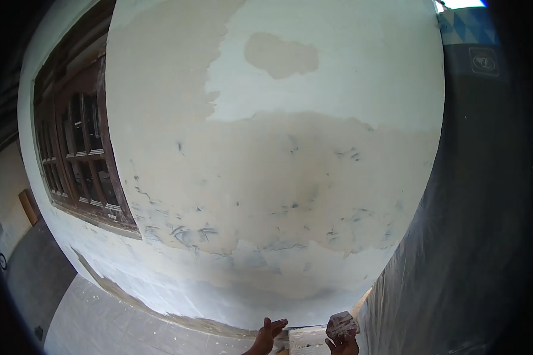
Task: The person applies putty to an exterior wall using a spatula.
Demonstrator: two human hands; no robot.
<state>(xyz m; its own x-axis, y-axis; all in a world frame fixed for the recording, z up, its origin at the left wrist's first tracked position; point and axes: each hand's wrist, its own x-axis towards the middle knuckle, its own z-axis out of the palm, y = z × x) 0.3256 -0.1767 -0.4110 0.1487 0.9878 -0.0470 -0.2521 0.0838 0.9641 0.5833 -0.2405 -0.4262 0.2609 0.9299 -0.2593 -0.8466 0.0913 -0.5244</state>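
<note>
At the bottom edge of the head view my right hand [342,345] is raised, its fingers closed on a flat, angular brown piece [341,325] with white dusty smears. It looks like a folded sheet of sandpaper, but I cannot be sure. My left hand [269,335] is to the left of it, thumb up and fingers stretched toward the right, with nothing visible in it. Both hands are in front of the lower part of a pale wall [314,207]. The wall has beige and whitish patches and dark scuff marks. Neither hand appears to touch it.
A brown wooden window [83,148] with small panes is set into the wall at left. Plastic sheeting [420,284] hangs along the right side. Below lies grey floor [118,322] with white specks. A whitish surface [307,338] shows between my hands.
</note>
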